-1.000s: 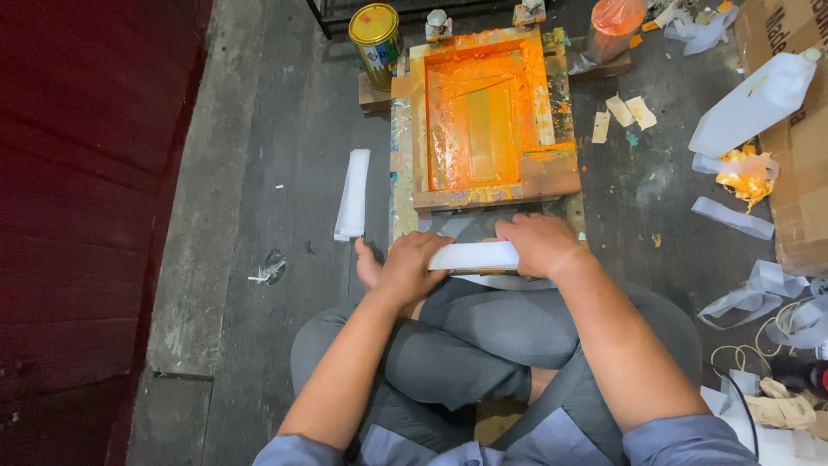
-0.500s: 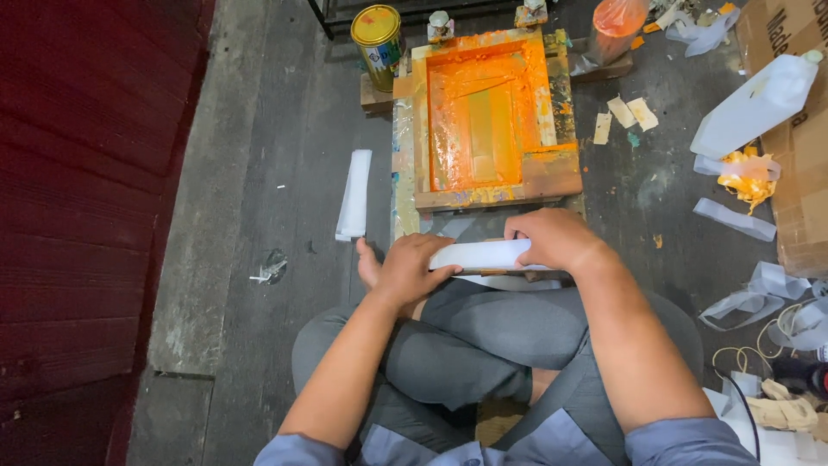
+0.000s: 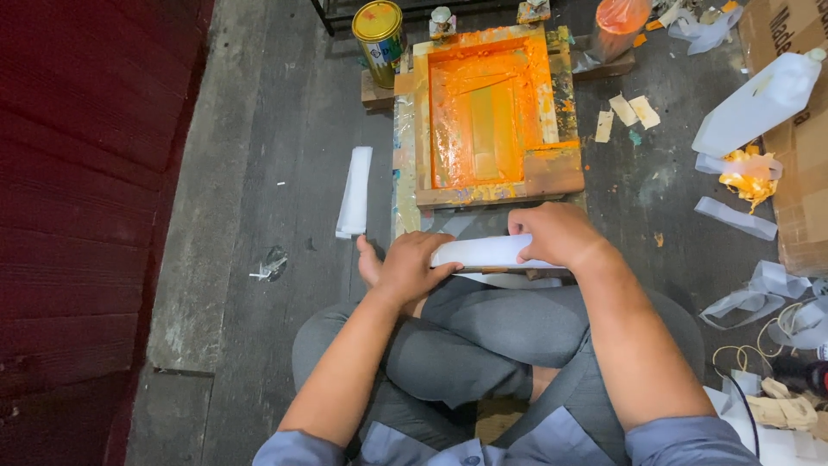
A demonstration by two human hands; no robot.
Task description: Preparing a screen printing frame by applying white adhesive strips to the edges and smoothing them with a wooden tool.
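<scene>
1. Seated cross-legged on a dark wooden floor (image 3: 259, 173), we are holding a white roll (image 3: 483, 252) across our lap, just short of an orange-stained frame (image 3: 492, 112).
2. Our left hand (image 3: 410, 267) is gripping the roll's left end, fingers curled tight around it and thumb sticking out to the side.
3. Our right hand (image 3: 556, 235) is lying over the right end, fingers folded down on top of the roll and pressing it.
4. A second white roll (image 3: 354, 192) is lying on the floor to the left of the frame, well apart from both hands.
5. Beyond the frame, a yellow-lidded tin (image 3: 379, 28) is standing upright at its far left corner.
6. To the right, a white jug (image 3: 759, 103) is leaning against a cardboard box (image 3: 802, 129), with white scraps (image 3: 733, 217) scattered near it.
</scene>
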